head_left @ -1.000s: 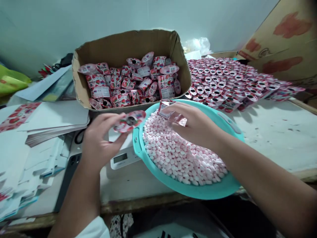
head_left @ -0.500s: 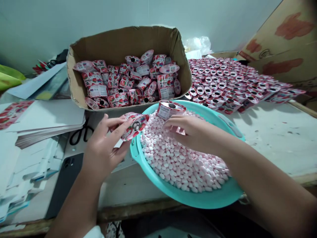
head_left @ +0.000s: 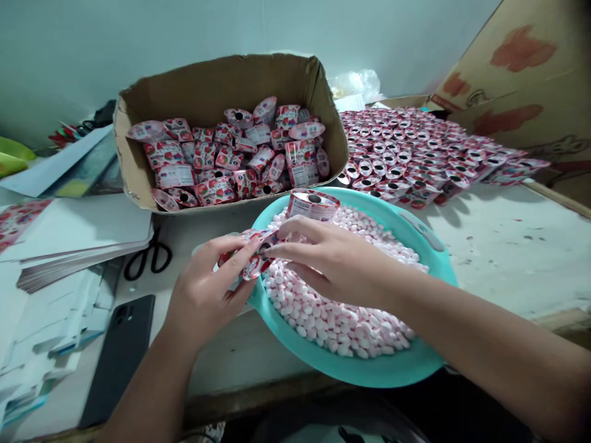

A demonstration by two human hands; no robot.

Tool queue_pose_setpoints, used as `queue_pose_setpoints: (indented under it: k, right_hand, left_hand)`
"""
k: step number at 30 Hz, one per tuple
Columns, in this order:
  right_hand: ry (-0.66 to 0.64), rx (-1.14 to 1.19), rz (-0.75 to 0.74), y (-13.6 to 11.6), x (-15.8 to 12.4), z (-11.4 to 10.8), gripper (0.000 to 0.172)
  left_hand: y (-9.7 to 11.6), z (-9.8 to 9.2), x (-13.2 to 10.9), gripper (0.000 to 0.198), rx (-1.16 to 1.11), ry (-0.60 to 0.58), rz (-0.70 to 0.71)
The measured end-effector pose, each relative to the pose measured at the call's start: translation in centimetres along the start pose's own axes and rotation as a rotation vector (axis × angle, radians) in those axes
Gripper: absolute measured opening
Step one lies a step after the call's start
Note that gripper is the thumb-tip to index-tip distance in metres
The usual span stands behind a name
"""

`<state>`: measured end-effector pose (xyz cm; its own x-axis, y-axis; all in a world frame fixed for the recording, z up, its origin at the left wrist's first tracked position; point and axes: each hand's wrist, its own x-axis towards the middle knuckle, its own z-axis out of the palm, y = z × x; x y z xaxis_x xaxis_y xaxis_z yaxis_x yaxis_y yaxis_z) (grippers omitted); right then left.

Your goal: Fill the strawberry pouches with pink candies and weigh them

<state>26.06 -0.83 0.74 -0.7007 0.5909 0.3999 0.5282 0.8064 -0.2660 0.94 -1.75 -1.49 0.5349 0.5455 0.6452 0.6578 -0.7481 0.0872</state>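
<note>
My left hand (head_left: 205,280) is wrapped round a small strawberry-printed carton (head_left: 252,267), its round opening turned toward my right hand (head_left: 335,258). The fingertips of that right hand are drawn together at the opening; whatever lies between them is hidden. Below it, a turquoise basin (head_left: 369,374) holds a heap of small pale pink and white candies (head_left: 332,323). Another printed carton (head_left: 311,209), its round hole facing up, rests at the far side of the basin on the candies.
Behind the basin, a cardboard box (head_left: 217,83) contains many printed cartons. Rows of open-holed cartons (head_left: 406,147) stand at the back right. On the left lie a paper stack (head_left: 87,231), black scissors (head_left: 150,258) and a dark phone (head_left: 120,357).
My right hand has moved left from over the candies to the opening of the carton in my left hand. The carton is tilted toward it. The whole view has shifted slightly.
</note>
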Motion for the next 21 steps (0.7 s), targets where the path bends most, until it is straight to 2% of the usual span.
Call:
queue_pose_setpoints:
  k: [6,10,15,18,21]
  right_hand:
    - [-0.017,-0.301,0.009,-1.0,0.3,1.2,0.034]
    - [-0.046,-0.378,0.045,-1.5,0.4,1.7,0.029]
    - [-0.047,-0.279,0.041,-1.5,0.3,1.1,0.027]
    - [-0.017,-0.124,0.036,-1.1,0.0,0.3,0.024]
    - [0.049,0.020,0.032,-0.6,-0.2,-0.2,0.031]
  left_hand:
    - [0.3,0.7,-0.2,0.063,-0.006,0.031,0.043]
    - [0.4,1.0,-0.2,0.067,-0.009,0.030,0.087]
    - [0.4,1.3,-0.2,0.064,-0.053,0.027,0.061]
    - [0.0,1.3,-0.3,0.063,-0.036,0.019,0.053]
    - [-0.6,1.2,-0.3,0.063,0.020,0.009,0.036]
